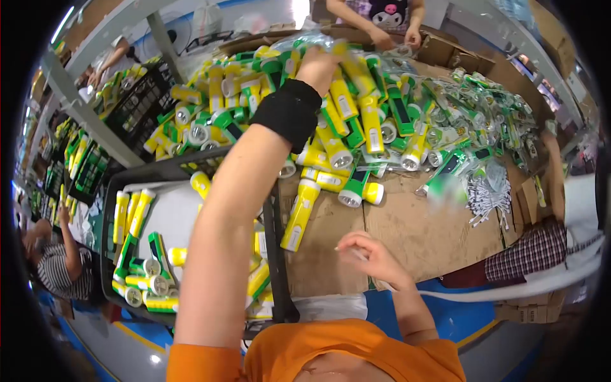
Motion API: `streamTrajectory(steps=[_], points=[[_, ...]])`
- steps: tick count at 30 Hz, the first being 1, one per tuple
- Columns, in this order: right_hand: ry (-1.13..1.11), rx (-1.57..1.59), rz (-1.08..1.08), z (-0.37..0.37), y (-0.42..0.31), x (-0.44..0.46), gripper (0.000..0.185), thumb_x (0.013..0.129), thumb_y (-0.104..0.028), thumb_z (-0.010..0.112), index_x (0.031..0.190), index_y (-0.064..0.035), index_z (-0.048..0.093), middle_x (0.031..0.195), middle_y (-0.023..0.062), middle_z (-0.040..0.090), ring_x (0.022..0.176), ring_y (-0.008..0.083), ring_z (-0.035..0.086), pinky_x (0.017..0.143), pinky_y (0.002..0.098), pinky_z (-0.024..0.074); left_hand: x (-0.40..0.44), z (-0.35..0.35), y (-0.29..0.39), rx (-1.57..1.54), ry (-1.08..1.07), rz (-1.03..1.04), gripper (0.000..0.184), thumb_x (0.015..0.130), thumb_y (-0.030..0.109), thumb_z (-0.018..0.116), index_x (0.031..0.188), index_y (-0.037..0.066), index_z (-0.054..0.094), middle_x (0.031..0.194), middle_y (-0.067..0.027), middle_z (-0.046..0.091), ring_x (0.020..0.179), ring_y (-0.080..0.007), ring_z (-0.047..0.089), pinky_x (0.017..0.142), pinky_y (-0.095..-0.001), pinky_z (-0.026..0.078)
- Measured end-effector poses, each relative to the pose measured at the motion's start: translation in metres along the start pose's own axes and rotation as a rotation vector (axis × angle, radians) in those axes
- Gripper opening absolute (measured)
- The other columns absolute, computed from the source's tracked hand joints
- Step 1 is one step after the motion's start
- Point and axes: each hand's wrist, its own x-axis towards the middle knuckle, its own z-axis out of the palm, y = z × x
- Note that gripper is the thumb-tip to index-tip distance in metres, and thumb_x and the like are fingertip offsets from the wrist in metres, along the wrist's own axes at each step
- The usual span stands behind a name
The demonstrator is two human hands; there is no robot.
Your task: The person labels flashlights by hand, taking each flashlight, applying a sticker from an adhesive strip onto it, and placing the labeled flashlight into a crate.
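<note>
The nearer right hand [372, 254], half curled, contents unclear, has a yellow flashlight [300, 216] to its left, long axis pointing away across cardboard [407, 232], while the left hand [317, 62], grip unclear, reaches into the far pile [372, 121].

Left hand [319, 63] blurred, grip hidden; right hand [374, 256] blurred; person [386, 18] cut off at top.

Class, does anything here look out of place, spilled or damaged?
No damage or spill is plain to see. The bundle of white cords looks odd, lying beside a heap of flashlights. The black crate looks untidy: some flashlights lie side by side, others at mixed angles.
</note>
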Motion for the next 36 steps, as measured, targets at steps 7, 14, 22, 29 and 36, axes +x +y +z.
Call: streamTrajectory(steps=[7, 14, 22, 29, 36], points=[[0.000, -0.293, -0.048, 0.031, 0.029, 0.028, 0.006, 0.081, 0.001, 0.057, 0.087, 0.0004, 0.060, 0.083, 0.0060, 0.053, 0.079, 0.0142, 0.054, 0.071, 0.0242, 0.0436, -0.182, -0.121, 0.002, 0.049, -0.152, -0.249, 0.043, 0.078, 0.012, 0.060, 0.118, 0.000, 0.049, 0.101, -0.0113, 0.060, 0.088, -0.0202, 0.060, 0.077, -0.0325, 0.050], [-0.018, -0.349, -0.061, 0.045, 0.090, 0.033, 0.009, 0.084, -0.003, 0.056, 0.093, 0.0004, 0.058, 0.081, 0.0109, 0.053, 0.075, 0.0196, 0.053, 0.068, 0.0294, 0.0443, -0.388, -0.339, -0.026, 1.540, 0.209, -0.818, 0.045, 0.074, 0.019, 0.063, 0.113, 0.002, 0.049, 0.113, -0.0229, 0.053, 0.099, -0.0363, 0.057, 0.083, -0.0427, 0.047], [-0.057, -0.622, -0.089, 0.055, 0.084, 0.028, 0.011, 0.084, -0.002, 0.053, 0.095, 0.0016, 0.054, 0.086, 0.0119, 0.055, 0.078, 0.0211, 0.055, 0.072, 0.0289, 0.0451, -0.442, -0.380, -0.076, 1.218, 0.141, -1.291, 0.036, 0.079, 0.025, 0.057, 0.106, 0.001, 0.057, 0.108, -0.0216, 0.059, 0.099, -0.0361, 0.059, 0.083, -0.0426, 0.048], [0.157, -0.397, 0.007, 0.042, 0.054, 0.037, 0.015, 0.088, -0.003, 0.052, 0.102, 0.0017, 0.053, 0.095, 0.0066, 0.054, 0.088, 0.0151, 0.051, 0.079, 0.0258, 0.0429, -0.390, -0.326, -0.093, 0.851, -0.217, -0.942, 0.059, 0.068, 0.052, 0.068, 0.097, 0.001, 0.064, 0.097, -0.0213, 0.063, 0.092, -0.0311, 0.062, 0.078, -0.0383, 0.050], [0.280, -0.253, -0.108, 0.051, 0.029, 0.041, 0.017, 0.088, -0.003, 0.053, 0.105, 0.0014, 0.053, 0.100, 0.0052, 0.054, 0.091, 0.0145, 0.051, 0.082, 0.0256, 0.0420, -0.381, -0.319, -0.090, 1.069, -0.344, -0.894, 0.048, 0.051, 0.030, 0.080, 0.088, 0.003, 0.065, 0.086, -0.0164, 0.065, 0.086, -0.0329, 0.062, 0.076, -0.0392, 0.050]])
